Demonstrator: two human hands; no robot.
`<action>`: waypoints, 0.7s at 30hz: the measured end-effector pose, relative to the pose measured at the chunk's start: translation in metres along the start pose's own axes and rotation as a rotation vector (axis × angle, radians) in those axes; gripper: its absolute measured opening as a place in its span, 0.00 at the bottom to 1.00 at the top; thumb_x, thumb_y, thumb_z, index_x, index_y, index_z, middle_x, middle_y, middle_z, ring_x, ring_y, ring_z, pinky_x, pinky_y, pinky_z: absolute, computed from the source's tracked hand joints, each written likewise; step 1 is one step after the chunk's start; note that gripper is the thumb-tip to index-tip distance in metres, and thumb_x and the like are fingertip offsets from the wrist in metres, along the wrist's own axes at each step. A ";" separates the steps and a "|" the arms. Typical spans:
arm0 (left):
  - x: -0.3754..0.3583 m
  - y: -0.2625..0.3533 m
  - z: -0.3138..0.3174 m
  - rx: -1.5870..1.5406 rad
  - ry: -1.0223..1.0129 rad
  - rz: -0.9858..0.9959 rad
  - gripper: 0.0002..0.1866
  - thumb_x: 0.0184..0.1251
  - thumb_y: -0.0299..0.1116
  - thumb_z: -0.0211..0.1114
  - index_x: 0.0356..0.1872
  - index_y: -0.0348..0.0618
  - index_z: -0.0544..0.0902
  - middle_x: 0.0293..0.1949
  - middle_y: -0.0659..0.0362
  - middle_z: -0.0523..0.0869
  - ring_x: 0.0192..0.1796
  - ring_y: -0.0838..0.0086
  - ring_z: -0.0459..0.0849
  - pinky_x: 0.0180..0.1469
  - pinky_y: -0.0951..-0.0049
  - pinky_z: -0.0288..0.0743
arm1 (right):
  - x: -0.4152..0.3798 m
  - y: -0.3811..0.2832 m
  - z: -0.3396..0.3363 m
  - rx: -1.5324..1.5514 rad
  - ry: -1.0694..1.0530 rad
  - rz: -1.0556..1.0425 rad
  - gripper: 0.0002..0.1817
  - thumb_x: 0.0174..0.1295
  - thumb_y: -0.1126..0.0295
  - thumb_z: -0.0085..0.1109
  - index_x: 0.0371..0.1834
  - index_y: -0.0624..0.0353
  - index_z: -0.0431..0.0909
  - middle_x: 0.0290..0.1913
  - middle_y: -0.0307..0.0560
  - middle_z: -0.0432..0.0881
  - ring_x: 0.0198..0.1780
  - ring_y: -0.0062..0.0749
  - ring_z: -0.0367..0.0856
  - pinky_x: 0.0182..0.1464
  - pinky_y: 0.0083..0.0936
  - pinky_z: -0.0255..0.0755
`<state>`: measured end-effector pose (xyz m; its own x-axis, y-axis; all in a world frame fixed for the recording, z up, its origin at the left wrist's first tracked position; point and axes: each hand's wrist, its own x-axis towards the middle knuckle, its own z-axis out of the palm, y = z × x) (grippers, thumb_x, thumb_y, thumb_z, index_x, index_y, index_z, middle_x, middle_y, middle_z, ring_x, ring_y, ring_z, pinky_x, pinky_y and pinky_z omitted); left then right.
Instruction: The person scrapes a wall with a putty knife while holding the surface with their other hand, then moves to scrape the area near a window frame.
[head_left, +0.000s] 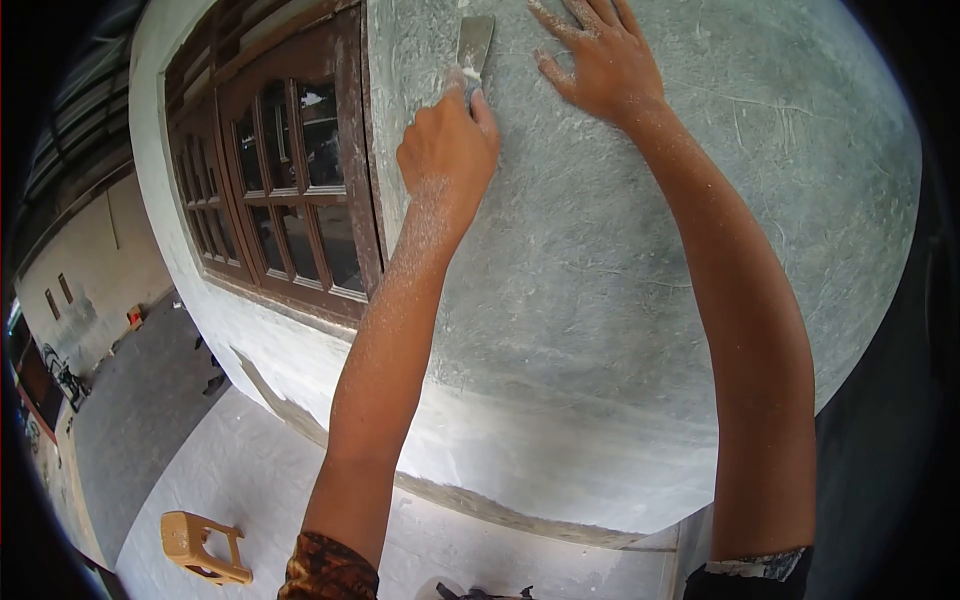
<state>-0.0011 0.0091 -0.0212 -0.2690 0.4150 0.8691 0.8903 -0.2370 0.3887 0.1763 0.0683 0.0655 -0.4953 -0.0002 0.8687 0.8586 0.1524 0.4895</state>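
Observation:
My left hand (pixel 449 138) is closed round the handle of a putty knife (pixel 476 42), whose flat blade points up against the grey wall (pixel 590 250). Pale dust speckles that hand and forearm. To its right, my right hand (pixel 603 62) lies with fingers spread on the wall surface, holding nothing; its fingertips are dusty and partly reach the top edge of the view. Scratches and patchy scraped marks run over the wall around both hands.
A brown wooden window (pixel 285 180) with glass panes is set in the wall, left of my left arm. Below, a tan plastic stool (pixel 205 546) stands on the pale floor (pixel 450 540). A parked bicycle (pixel 65 375) is far off at left.

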 end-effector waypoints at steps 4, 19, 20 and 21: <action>0.023 0.002 0.001 -0.049 0.118 0.072 0.27 0.78 0.48 0.54 0.69 0.45 0.80 0.47 0.35 0.89 0.53 0.40 0.88 0.58 0.45 0.81 | -0.001 0.001 0.002 -0.008 0.023 -0.015 0.35 0.72 0.51 0.56 0.79 0.53 0.68 0.86 0.55 0.55 0.87 0.49 0.46 0.87 0.48 0.37; 0.011 -0.007 -0.005 -0.010 0.050 0.032 0.27 0.77 0.49 0.54 0.70 0.48 0.80 0.49 0.36 0.89 0.55 0.40 0.88 0.59 0.43 0.80 | 0.000 -0.004 -0.011 0.007 -0.033 0.009 0.35 0.71 0.51 0.58 0.79 0.52 0.68 0.85 0.55 0.55 0.87 0.48 0.46 0.87 0.48 0.38; 0.006 -0.010 -0.002 0.002 0.015 0.010 0.27 0.77 0.49 0.55 0.70 0.48 0.80 0.49 0.36 0.89 0.55 0.40 0.88 0.59 0.43 0.80 | -0.001 -0.006 -0.014 0.002 -0.057 0.019 0.35 0.71 0.51 0.58 0.79 0.52 0.68 0.85 0.55 0.55 0.87 0.48 0.46 0.87 0.48 0.38; 0.006 -0.011 0.000 0.003 0.012 0.012 0.27 0.77 0.49 0.55 0.70 0.48 0.80 0.49 0.36 0.89 0.55 0.40 0.88 0.59 0.43 0.80 | -0.001 -0.005 -0.011 0.002 -0.059 0.022 0.35 0.71 0.51 0.58 0.79 0.52 0.68 0.85 0.55 0.55 0.87 0.48 0.46 0.87 0.48 0.38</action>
<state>-0.0122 0.0139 -0.0206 -0.2631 0.4013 0.8774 0.8947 -0.2387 0.3775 0.1741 0.0568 0.0632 -0.4834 0.0610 0.8733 0.8690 0.1539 0.4703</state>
